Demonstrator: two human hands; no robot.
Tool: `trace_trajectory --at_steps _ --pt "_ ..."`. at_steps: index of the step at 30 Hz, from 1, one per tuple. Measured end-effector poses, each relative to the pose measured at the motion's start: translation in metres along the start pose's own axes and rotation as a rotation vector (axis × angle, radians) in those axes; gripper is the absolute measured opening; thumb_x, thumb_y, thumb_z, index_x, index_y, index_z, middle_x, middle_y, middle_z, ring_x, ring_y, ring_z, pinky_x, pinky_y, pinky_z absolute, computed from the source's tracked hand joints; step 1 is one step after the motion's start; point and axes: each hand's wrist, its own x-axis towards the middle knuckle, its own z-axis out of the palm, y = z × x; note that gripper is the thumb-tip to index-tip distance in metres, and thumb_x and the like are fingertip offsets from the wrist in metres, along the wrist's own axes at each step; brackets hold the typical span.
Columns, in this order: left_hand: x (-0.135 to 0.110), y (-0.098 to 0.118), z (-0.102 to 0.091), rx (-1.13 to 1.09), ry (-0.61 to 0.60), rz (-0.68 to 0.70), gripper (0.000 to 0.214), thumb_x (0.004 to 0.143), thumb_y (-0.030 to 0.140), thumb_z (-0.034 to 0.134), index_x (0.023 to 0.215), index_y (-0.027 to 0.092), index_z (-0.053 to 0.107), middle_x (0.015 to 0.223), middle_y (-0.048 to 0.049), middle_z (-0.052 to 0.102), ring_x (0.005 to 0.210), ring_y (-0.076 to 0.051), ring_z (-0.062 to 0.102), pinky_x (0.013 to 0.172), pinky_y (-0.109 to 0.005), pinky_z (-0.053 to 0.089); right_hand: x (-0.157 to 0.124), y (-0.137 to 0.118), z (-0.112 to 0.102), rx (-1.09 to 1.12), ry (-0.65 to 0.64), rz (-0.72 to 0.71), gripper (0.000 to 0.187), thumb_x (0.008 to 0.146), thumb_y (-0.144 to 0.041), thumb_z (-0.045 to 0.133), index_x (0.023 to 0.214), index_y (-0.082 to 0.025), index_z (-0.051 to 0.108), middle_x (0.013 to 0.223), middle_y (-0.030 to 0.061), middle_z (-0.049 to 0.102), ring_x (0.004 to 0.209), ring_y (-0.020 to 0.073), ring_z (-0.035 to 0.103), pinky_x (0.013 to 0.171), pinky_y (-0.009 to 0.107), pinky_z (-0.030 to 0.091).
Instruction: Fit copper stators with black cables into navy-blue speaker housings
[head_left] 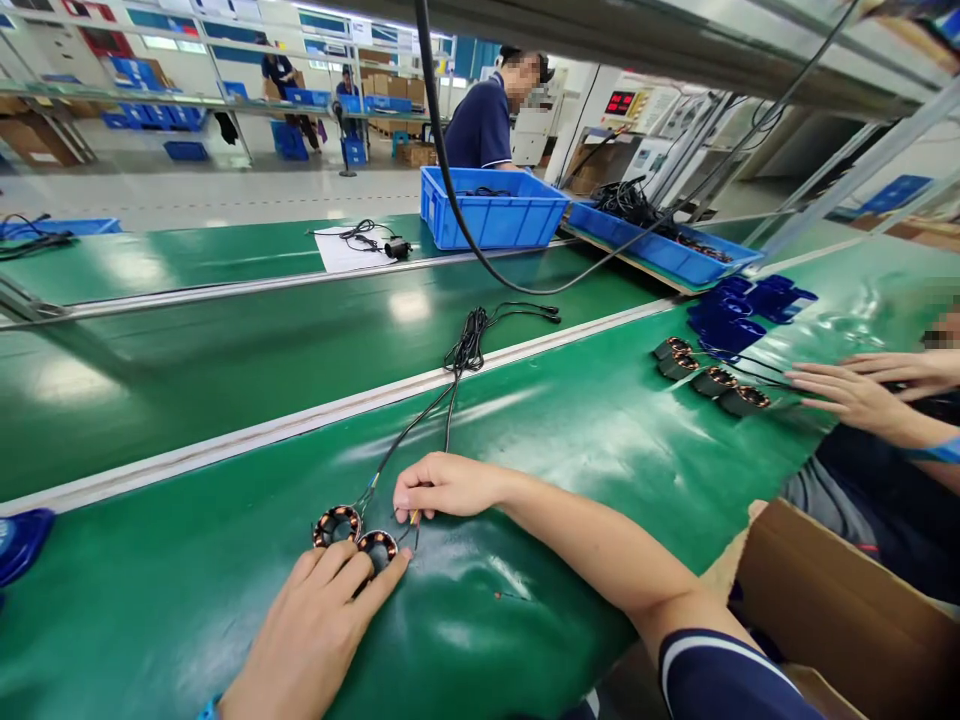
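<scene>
My left hand [319, 610] lies over the near side of a ring-shaped motor stator [379, 548] with copper windings, its fingers curled against it. A second stator [337, 526] sits just beside it, with thin coloured leads joined to a black cable. My right hand [442, 485] is closed in a pinch on the thin wires [415, 518] at the end of a black cable, a yellow one showing below the fingers. Both cables run back to a tied bundle of black cable [469, 345] lying across the white table edge strip.
Beyond stand blue bins [491, 210] with black cables. At right, a co-worker's hands [862, 390] are near several stators [712, 380] and dark blue parts [739, 310]. An open cardboard box [832, 590] is by my right arm. A loose cable [525, 288] hangs overhead.
</scene>
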Motion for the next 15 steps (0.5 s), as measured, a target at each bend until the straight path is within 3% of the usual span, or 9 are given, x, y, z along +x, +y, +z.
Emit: trace_trajectory --at_steps 4,6,9,12,15 --pt "0.003 -0.002 -0.005 -0.012 -0.003 0.026 0.042 0.104 0.014 0.042 0.141 0.029 0.055 0.097 -0.0003 0.066 0.094 -0.018 0.057 0.085 -0.034 0.038 0.0 0.005 0.003 0.153 0.068 0.029 0.038 0.097 -0.05 0.062 0.103 -0.014 0.069 0.079 0.0017 0.067 0.069 0.0114 0.064 0.065 0.022 0.049" --pt "0.004 -0.004 -0.008 -0.066 0.081 0.018 0.032 0.107 0.023 0.044 0.136 0.026 0.057 0.097 -0.0004 0.066 0.093 -0.017 0.057 0.084 -0.033 0.037 0.0 -0.004 -0.001 0.041 0.172 -0.057 0.035 0.099 -0.047 0.059 0.115 -0.016 0.068 0.088 0.0032 0.07 0.079 0.014 0.067 0.077 0.026 0.052" --pt "0.006 -0.011 -0.009 -0.097 0.209 -0.099 0.026 0.107 0.03 0.047 0.127 0.02 0.061 0.106 -0.0026 0.068 0.096 -0.018 0.056 0.083 -0.033 0.036 0.01 -0.021 -0.009 -0.312 0.344 -0.254 0.029 0.104 -0.038 0.052 0.116 -0.018 0.069 0.11 0.0062 0.073 0.103 0.0176 0.066 0.096 0.031 0.047" --pt "0.007 -0.017 -0.006 0.01 0.187 -0.202 0.029 0.108 0.033 0.044 0.123 0.017 0.062 0.109 -0.0047 0.069 0.092 -0.02 0.055 0.076 -0.035 0.034 0.03 -0.028 -0.014 -0.559 0.214 -0.332 0.033 0.107 -0.034 0.044 0.109 -0.015 0.072 0.111 0.0078 0.073 0.105 0.0195 0.065 0.099 0.032 0.043" --pt "0.006 -0.021 -0.002 0.079 0.127 -0.194 0.032 0.108 0.032 0.041 0.125 0.016 0.063 0.099 -0.0045 0.068 0.081 -0.021 0.052 0.071 -0.036 0.032 0.047 -0.022 -0.016 -0.554 0.029 -0.241 0.031 0.106 -0.031 0.048 0.098 -0.015 0.073 0.1 0.0053 0.074 0.095 0.0171 0.067 0.089 0.028 0.045"
